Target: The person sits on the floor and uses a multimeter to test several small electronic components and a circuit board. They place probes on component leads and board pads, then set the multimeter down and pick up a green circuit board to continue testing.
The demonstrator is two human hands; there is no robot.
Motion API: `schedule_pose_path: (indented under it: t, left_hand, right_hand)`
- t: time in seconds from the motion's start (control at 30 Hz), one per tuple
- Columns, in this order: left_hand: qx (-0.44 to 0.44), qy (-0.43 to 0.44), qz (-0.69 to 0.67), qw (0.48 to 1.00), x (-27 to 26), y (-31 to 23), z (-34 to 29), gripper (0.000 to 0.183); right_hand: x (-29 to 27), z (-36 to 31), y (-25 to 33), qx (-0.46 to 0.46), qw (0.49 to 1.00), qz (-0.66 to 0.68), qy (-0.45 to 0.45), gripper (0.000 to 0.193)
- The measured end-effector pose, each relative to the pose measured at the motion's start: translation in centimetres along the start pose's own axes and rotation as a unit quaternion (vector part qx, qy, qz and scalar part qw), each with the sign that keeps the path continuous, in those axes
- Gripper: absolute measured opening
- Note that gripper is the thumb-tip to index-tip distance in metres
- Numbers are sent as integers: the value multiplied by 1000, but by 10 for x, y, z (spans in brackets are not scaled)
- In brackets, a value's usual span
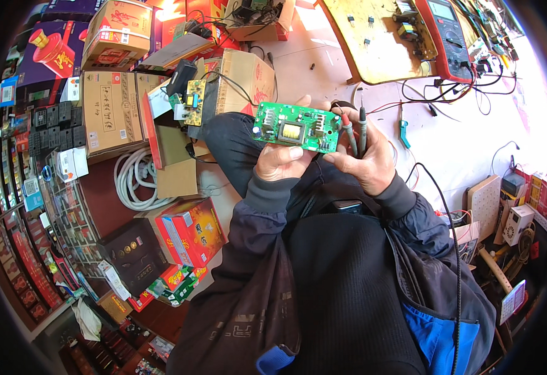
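Observation:
A green circuit board (309, 139) with a yellow-wound transformer (291, 131) and silver heat sinks is held above my lap, component side up. My left hand (281, 161) grips its lower left, thumb along the near edge and a fingertip showing behind the far edge. Two multimeter probes, one red (346, 125) and one black (363, 128), rest in my right hand (374, 164), their tips pointing away from me. That hand's thumb meets the board's lower right corner. Whether either probe tip touches anything is hard to make out.
A red multimeter (449, 37) lies beside a low wooden table (376, 62) bearing small electronic parts. A teal-handled tool (404, 132) and loose leads are on the pale floor. Cardboard boxes (111, 109), a yellowish circuit board (193, 103) and a white coiled hose (129, 184) crowd the left.

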State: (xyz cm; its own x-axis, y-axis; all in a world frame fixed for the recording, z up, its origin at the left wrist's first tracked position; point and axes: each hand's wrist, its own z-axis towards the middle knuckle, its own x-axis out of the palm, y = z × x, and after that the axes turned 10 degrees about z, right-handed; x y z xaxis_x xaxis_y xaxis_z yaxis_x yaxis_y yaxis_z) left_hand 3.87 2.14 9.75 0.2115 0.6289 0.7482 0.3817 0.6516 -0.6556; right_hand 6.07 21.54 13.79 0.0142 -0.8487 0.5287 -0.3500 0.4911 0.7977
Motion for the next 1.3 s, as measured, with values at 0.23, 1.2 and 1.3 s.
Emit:
schedule_pose_path:
  t: [0.23,1.2,1.3]
  left_hand:
    - [-8,-17,-1,1000,0,1,-3,87]
    - [12,6,-42,999,-9,12,-5,92]
    - [8,15,-37,999,-12,12,-7,92]
  right_hand:
    - [-1,-2,1,6,1000,-1,-4,68]
    - [1,2,-10,8,998,62,3,72]
    - [-2,1,-8,27,999,31,-4,70]
